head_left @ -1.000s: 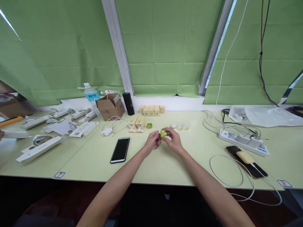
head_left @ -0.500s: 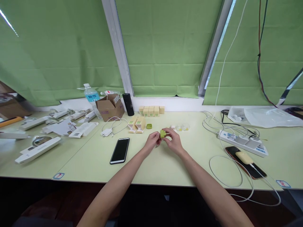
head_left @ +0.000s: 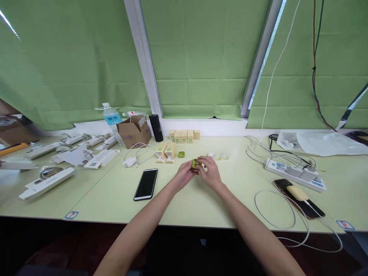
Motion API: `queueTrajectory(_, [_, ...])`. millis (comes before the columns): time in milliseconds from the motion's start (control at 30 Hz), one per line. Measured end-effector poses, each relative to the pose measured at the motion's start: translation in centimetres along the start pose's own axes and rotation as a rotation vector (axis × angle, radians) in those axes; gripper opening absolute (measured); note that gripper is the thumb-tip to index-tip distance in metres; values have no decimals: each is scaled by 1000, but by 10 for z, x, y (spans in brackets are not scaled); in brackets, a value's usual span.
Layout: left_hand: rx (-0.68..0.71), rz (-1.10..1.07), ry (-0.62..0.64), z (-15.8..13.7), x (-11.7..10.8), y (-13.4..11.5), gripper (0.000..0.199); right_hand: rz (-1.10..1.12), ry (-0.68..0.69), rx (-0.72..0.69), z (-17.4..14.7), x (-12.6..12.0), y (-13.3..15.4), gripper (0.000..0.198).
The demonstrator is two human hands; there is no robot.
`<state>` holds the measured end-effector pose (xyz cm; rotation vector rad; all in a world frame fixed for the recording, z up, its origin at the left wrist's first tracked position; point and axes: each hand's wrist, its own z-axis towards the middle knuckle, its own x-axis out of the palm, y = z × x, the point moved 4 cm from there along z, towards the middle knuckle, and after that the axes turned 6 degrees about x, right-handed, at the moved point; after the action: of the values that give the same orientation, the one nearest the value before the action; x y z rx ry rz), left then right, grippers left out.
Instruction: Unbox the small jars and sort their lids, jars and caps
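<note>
I have my left arm (head_left: 149, 216) stretched far and right, and my right arm (head_left: 248, 218) stretched far and left. My left hand (head_left: 184, 175) and right hand (head_left: 212, 172) are close together in the middle. Both pinch with bent fingers (head_left: 203, 158). My wrists (head_left: 220, 188) look nearly straight.

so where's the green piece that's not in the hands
In the head view, the loose green piece sits on the table beyond the left hand, just right of two cream pieces.

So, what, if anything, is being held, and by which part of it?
A small green case, held by its left side in the left hand. The right hand is at its right side, gripping or just touching: too small to tell.
</note>
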<state>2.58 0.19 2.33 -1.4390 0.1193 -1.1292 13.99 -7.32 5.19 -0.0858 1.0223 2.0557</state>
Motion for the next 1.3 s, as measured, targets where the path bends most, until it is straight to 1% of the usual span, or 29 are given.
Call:
queueTrajectory(100, [-2, 5, 23, 2, 1, 6, 40, -79, -17, 7, 2, 1, 2, 19])
queueTrajectory(167, [13, 23, 16, 5, -1, 7, 44, -83, -42, -14, 5, -2, 6, 20])
queueTrajectory(233, [49, 37, -49, 8, -8, 5, 46, -60, -118, -31, 10, -12, 8, 19])
queueTrajectory(300, [101, 26, -159, 11, -20, -1, 45, -47, -214, -14, 19, -24, 5, 15])
queueTrajectory(333, [123, 14, -216, 12, -26, -5, 43, -51, -239, 6, 24, -28, 1, 15])
queueTrajectory(367, [139, 3, -263, 14, -32, -8, 40, -64, -232, 33, 30, -31, -5, 15])
queueTrajectory(433, [163, -10, -324, 15, -42, -14, 35, -139, -128, 98, 42, -28, -18, 16])
queueTrajectory(467, [173, -7, -337, 16, -45, -17, 34, -219, -58, 130, 48, -24, -26, 16])
queueTrajectory(533, [194, 11, -332, 16, -48, -20, 34, -455, 99, 186, 58, -11, -40, 19])
queueTrajectory(600, [208, 25, -312, 15, -48, -22, 40, -685, 242, 215, 66, 3, -52, 24])
queueTrajectory(667, [211, 20, -300, 15, -48, -23, 45, -805, 324, 222, 72, 15, -58, 26])
queueTrajectory(833, [238, -23, -361, 15, -52, -29, 43, -931, 429, 225, 84, 38, -62, 17])
queueTrajectory(933, [271, -16, -406, 16, -57, -34, 42, -990, 485, 225, 86, 47, -62, 17])
queueTrajectory(1033, [316, 32, -417, 17, -60, -37, 43, -1026, 526, 211, 85, 51, -60, 19])
queueTrajectory(1167, [399, 199, -406, 18, -64, -39, 40, -1040, 533, 179, 83, 46, -50, 19])
queueTrajectory(1233, [450, 331, -432, 19, -68, -40, 40, -1033, 522, 157, 79, 38, -42, 18])
queueTrajectory(1300, [513, 511, -463, 19, -70, -43, 38, -1022, 503, 135, 69, 28, -32, 21])
